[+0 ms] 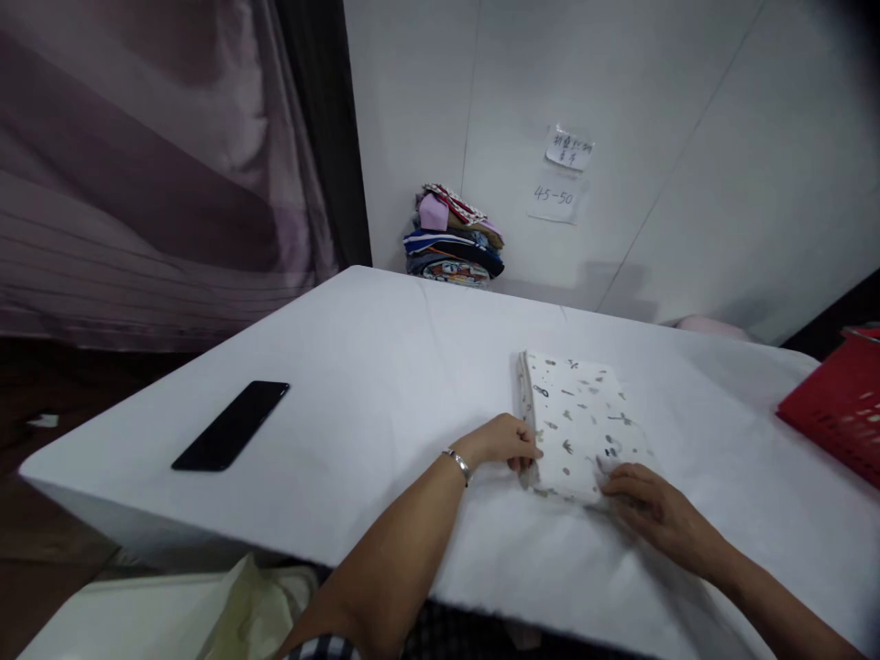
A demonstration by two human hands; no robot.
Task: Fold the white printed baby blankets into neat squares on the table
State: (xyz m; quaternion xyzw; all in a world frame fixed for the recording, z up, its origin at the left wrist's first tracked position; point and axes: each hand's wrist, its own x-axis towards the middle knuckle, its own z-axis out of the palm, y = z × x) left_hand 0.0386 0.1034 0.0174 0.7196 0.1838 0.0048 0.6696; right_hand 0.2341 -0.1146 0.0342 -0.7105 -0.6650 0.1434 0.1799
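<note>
Checked sleeve [323, 649] nearest, I worked from afar: cloth [581, 417] lay folded between both hands, my left hand [505, 442] pinching its edge, my right hand [653, 509] narrow at its near corner, grip unclear, seemingly to steady the layers. Phone [232, 426] lay well left, likely out of their way.

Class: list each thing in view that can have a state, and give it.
Cloth: folded, lying flat
Left hand: curled at cloth's left edge
Right hand: touching cloth's near right corner
Phone: lying flat, dark
Clothes: folded, stacked
Notes: stuck up, written on
Curtain: hanging
Basket: contents unseen
</note>
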